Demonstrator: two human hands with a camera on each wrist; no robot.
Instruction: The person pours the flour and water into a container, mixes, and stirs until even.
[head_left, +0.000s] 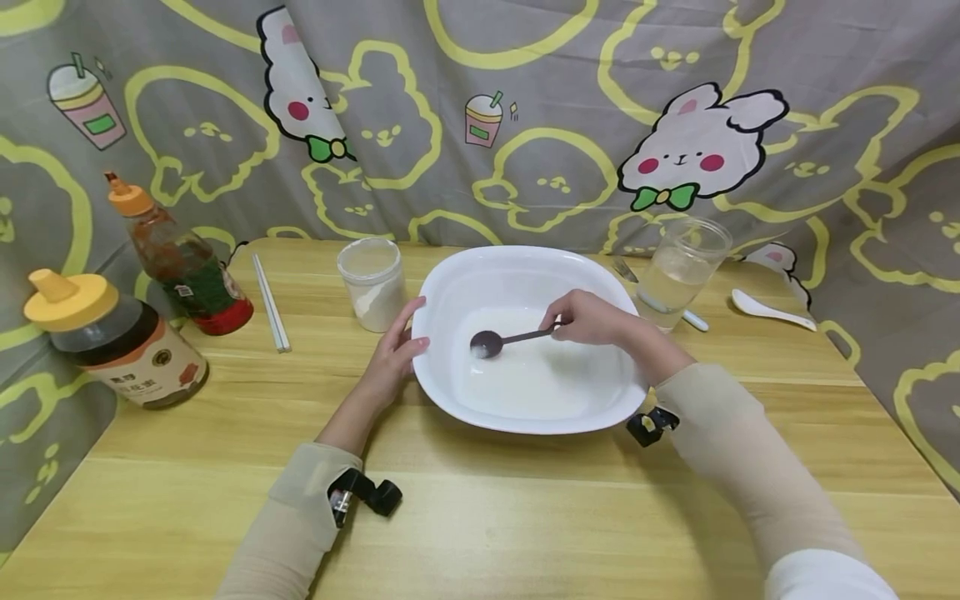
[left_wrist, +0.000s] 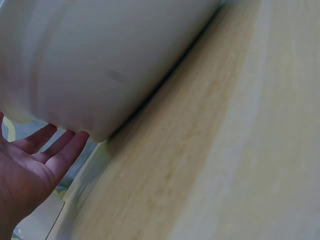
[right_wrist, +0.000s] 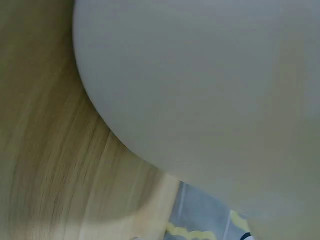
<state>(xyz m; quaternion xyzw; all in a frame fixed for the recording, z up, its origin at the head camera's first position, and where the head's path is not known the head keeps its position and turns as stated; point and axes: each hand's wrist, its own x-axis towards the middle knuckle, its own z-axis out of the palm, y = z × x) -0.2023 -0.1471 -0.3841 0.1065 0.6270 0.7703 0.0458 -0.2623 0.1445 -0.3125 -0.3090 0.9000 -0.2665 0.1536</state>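
Far out beyond the left hand (head_left: 395, 354), at the table's (head_left: 480, 517) left edge, stand a yellow-capped honey jar (head_left: 112, 343) and an orange-capped sauce bottle (head_left: 180, 260), with a pair of chopsticks (head_left: 271, 302) lying nearer in. Just past the fingertips of that hand sits a plastic cup of white powder (head_left: 372, 283). The left hand lies with its fingers straight and together, flat against the left wall of the white dish (head_left: 450, 287), steadying it rather than gripping it. Inside the dish, the right hand (head_left: 592, 318) pinches the handle of a dark spoon (head_left: 501, 340), whose bowl rests in the thin white liquid towards the left hand. Beyond the right hand stand a glass of water (head_left: 678, 267), a fork (head_left: 625, 270) and a white ceramic spoon (head_left: 768, 309). The liquid is shallow and the dish is only braced from one side, so a brisk stir could probably slop it over the rim or push the dish towards the glass; a loose pinch might let the spoon slide in.
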